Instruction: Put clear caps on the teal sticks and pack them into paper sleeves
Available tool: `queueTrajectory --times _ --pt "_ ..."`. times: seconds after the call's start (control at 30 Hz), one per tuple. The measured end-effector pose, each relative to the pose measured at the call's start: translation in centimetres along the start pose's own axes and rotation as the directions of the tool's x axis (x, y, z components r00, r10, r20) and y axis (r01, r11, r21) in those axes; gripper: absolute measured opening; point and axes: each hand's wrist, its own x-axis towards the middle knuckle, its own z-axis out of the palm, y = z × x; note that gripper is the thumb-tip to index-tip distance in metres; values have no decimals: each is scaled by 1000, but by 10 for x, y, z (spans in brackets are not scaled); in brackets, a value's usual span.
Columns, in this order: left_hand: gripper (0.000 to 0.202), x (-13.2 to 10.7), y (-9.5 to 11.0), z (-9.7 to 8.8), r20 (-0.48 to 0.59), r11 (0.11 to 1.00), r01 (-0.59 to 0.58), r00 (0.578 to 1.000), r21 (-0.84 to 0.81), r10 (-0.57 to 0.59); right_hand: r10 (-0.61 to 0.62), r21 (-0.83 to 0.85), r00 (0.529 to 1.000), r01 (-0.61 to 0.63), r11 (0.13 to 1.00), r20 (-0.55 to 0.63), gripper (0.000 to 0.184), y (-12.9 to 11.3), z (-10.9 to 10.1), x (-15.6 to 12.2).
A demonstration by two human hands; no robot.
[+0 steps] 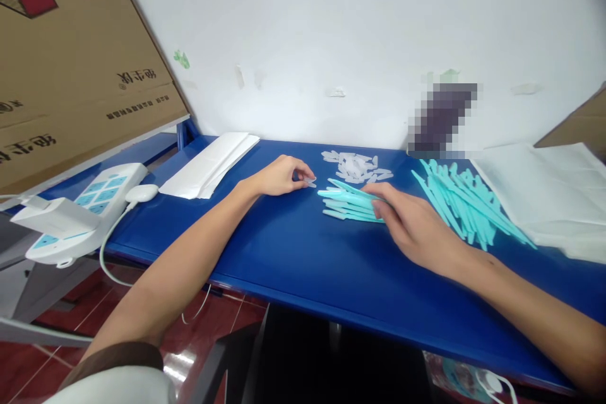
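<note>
My left hand (283,175) rests on the blue table (293,252) and pinches a small clear plastic cap (310,182) between thumb and fingertips. My right hand (411,221) lies flat on the table, its fingers on a small bunch of turquoise plastic sticks (348,203) laid side by side. Just behind the bunch lies a heap of clear caps (357,167). A larger pile of turquoise sticks (466,208) spreads to the right of my right hand.
A stack of white paper sleeves (211,164) lies at the left rear. White sheets (549,196) cover the right end. A white power strip (80,211) with a plug sits at far left, below a cardboard box (71,50). A white wall stands behind.
</note>
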Motion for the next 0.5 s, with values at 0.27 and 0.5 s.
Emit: queueTrajectory --times 0.27,0.5 --pt "25 1 2 1 -151 999 26 988 -26 -29 98 -100 995 -98 990 -9 40 -1 -2 1" --pt "33 3 -3 1 -127 992 56 989 -111 -70 90 -114 996 -90 989 -8 36 6 0 1"
